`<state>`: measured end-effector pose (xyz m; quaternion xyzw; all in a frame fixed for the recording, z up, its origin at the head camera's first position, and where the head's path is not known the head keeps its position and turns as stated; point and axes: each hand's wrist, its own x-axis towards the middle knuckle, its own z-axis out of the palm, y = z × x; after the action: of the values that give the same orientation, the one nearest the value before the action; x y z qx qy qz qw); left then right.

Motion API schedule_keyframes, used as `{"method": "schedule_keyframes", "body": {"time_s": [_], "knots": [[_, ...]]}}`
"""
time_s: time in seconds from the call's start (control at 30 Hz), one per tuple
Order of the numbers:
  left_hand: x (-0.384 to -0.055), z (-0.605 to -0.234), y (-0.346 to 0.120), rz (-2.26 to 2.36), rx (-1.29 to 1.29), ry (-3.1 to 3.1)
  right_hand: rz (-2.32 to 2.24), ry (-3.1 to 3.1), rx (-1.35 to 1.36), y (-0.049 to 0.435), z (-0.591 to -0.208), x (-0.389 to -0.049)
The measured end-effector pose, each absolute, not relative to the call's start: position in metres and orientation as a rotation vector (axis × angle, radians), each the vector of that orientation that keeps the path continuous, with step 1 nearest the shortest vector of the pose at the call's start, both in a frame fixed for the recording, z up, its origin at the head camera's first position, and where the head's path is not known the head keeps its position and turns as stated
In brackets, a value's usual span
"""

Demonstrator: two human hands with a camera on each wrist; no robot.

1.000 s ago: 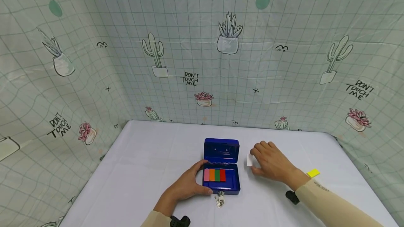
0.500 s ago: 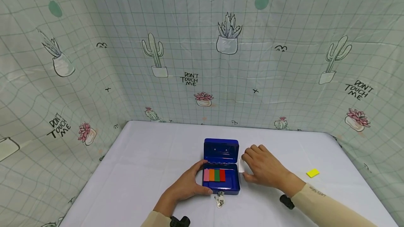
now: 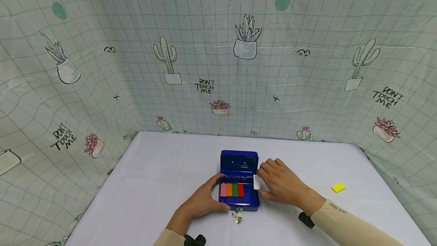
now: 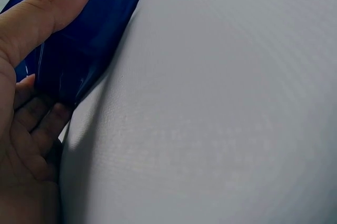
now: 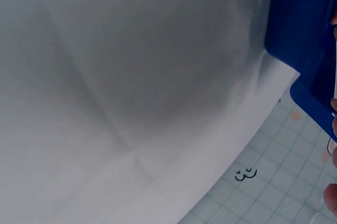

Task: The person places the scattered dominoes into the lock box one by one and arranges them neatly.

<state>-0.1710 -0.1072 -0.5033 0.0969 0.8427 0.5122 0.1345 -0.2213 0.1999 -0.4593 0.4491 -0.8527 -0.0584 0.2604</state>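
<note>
An open blue metal cash box (image 3: 252, 199) stands mid-table in the head view, its lid (image 3: 239, 162) tipped back. Pink (image 3: 223, 190), orange (image 3: 229, 190), green (image 3: 235, 190) and red (image 3: 241, 190) rectangular pieces lie side by side inside it. My left hand (image 3: 201, 200) grips the box's left side, thumb at the front corner and fingers toward the back. Between thumb and fingers, my right hand (image 3: 285, 183) pinches a white rectangular piece (image 3: 256, 182), which overlaps the box's right rim. In the left wrist view my thumb (image 4: 50, 11) rests over the blue box wall (image 4: 84, 50).
A yellow rectangular piece (image 3: 338, 188) lies on the white tablecloth (image 3: 164, 166), right of the right forearm. Small metal keys (image 3: 237, 217) hang at the box's front lock. A patterned curtain (image 3: 218, 67) rises behind and beside the table.
My right hand has moved left with the white piece, from beside the box to its right rim. The yellow piece now shows fully. The left hand and box have stayed put.
</note>
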Motion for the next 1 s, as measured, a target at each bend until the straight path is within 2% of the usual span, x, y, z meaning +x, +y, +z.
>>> {"method": "schedule_keyframes", "body": {"time_s": [1.0], "knots": [[-0.171, -0.503, -0.108, 1.454, 0.309, 2.456, -0.265, -2.357, 1.240, 0.172, -0.467, -0.213]]}}
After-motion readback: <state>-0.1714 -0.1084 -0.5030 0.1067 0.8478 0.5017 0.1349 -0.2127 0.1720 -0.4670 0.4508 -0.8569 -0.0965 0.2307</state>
